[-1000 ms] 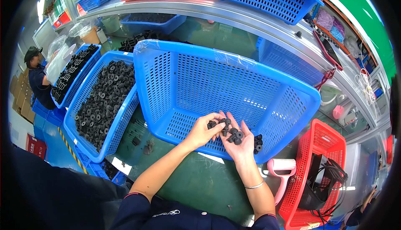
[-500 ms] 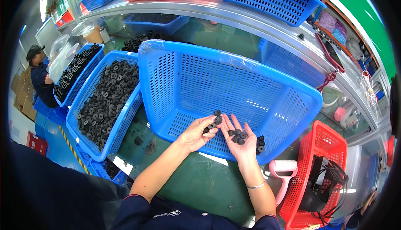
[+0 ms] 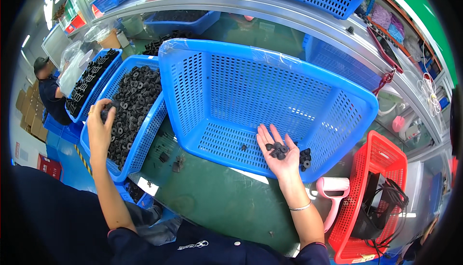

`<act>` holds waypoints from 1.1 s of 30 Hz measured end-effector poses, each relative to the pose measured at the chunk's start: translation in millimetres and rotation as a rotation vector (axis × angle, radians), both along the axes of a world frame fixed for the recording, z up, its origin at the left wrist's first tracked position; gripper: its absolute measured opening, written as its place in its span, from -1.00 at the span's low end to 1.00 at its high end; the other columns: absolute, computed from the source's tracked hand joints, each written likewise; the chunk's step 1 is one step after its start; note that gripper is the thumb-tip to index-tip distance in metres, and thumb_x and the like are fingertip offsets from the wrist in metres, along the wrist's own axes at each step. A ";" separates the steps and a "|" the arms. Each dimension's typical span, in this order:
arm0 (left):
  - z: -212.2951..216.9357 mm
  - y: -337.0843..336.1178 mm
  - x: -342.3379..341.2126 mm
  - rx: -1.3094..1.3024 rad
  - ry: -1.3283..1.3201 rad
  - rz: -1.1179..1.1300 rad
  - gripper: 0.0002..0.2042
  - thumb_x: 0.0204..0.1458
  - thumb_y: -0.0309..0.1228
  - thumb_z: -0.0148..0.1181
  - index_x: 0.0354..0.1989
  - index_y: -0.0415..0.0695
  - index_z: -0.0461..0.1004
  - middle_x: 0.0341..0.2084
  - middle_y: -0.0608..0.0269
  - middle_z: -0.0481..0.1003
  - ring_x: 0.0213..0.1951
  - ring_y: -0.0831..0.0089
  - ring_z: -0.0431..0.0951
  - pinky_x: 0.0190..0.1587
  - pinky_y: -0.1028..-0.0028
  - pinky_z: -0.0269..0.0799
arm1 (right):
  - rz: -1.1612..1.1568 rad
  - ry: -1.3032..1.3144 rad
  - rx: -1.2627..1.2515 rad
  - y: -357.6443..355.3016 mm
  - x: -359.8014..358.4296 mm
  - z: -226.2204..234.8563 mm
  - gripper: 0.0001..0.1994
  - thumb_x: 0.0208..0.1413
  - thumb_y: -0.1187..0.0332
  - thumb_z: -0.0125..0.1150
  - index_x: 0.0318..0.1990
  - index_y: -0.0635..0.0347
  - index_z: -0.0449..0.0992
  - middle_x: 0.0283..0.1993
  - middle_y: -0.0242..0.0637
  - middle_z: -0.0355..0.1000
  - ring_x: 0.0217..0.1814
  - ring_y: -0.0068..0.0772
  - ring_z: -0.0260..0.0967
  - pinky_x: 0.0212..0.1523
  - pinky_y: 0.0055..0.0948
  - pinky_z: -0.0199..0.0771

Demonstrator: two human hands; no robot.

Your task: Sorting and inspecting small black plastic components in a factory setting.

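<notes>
**Desk:** Green workbench (image 3: 217, 197), factory floor, shelves of red and blue baskets behind. What carries the scene?

**Photographer:** A large blue basket (image 3: 270, 62) stands tilted on the bench, its open side toward the person. At its left edge sits a long blue tray (image 3: 144, 135) heaped with black ring parts (image 3: 132, 96).

**Desk:** Where are the hands?

**Photographer:** The right hand (image 3: 279, 155) lies palm up, fingers spread and relaxed, inside the basket near its front rim. A small cluster of black parts (image 3: 277, 150) rests on the palm. A few more loose black pieces (image 3: 305, 156) lie on the basket floor just beside that hand, toward the basket's right corner.

**Desk:** And the left?

**Photographer:** The left hand (image 3: 100, 125) is raised over the tray's outer edge, fingers curled around a dark ring part (image 3: 110, 107) pinched at the fingertips, directly above the heap.

**Desk:** Anything else?

**Photographer:** A red basket (image 3: 376, 168) with black cables at the bench's right edge, a pink handled tool (image 3: 333, 188) beside it, and another person (image 3: 48, 91) at far left.
</notes>
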State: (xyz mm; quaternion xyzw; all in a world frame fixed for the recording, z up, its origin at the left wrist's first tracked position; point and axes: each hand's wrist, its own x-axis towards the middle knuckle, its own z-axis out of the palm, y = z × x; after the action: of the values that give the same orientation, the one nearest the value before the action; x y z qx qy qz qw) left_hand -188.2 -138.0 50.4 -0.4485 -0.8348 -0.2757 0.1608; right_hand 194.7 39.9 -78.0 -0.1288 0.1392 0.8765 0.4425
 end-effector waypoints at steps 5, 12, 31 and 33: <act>-18.6 -6.6 -21.9 -0.356 0.087 0.136 -0.37 -0.02 -0.10 0.24 0.21 -0.08 0.24 0.32 0.01 0.00 0.31 0.02 0.03 0.28 0.24 0.00 | 0.003 -0.002 -0.006 -2.2 -1.3 2.8 -0.50 0.29 0.20 -0.32 0.29 0.34 0.02 0.33 0.19 -0.02 0.39 0.06 -0.05 0.34 -0.04 0.03; -22.6 32.5 118.5 0.656 -0.993 -0.699 -0.60 0.23 -0.28 -0.14 0.16 -0.26 0.24 0.14 0.03 0.30 0.19 0.24 0.28 0.25 0.25 0.10 | -0.063 -0.096 0.029 -0.7 3.5 6.6 -0.52 0.29 0.19 -0.30 0.22 0.40 0.10 0.29 0.18 0.05 0.35 0.05 0.02 0.32 -0.05 0.08; -137.6 119.1 271.8 0.388 -3.094 -0.597 -0.63 0.24 -0.28 -0.18 0.15 -0.17 0.24 0.12 0.01 0.27 0.22 0.17 0.20 0.29 0.06 0.04 | -0.285 -0.960 0.965 -14.4 2.6 39.0 -0.52 0.31 0.16 -0.25 -0.25 0.46 0.50 -0.18 0.01 0.49 -0.03 -0.21 0.39 0.09 -0.31 0.24; -132.2 119.3 268.1 0.391 -3.130 -0.664 -0.61 0.25 -0.28 -0.20 0.19 -0.17 0.20 0.21 -0.04 0.17 0.30 0.13 0.08 0.33 0.06 -0.04 | -0.365 -0.940 0.944 -8.9 9.6 40.8 -0.53 0.31 0.16 -0.25 -0.25 0.45 0.49 -0.20 0.01 0.49 -0.06 -0.17 0.42 0.08 -0.28 0.27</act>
State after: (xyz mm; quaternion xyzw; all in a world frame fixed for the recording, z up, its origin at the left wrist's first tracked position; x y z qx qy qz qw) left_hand 79.9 -18.8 -81.9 -0.1336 -0.0040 0.5580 0.8190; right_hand 204.3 31.0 -37.2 -0.2633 -0.4443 0.6061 0.6049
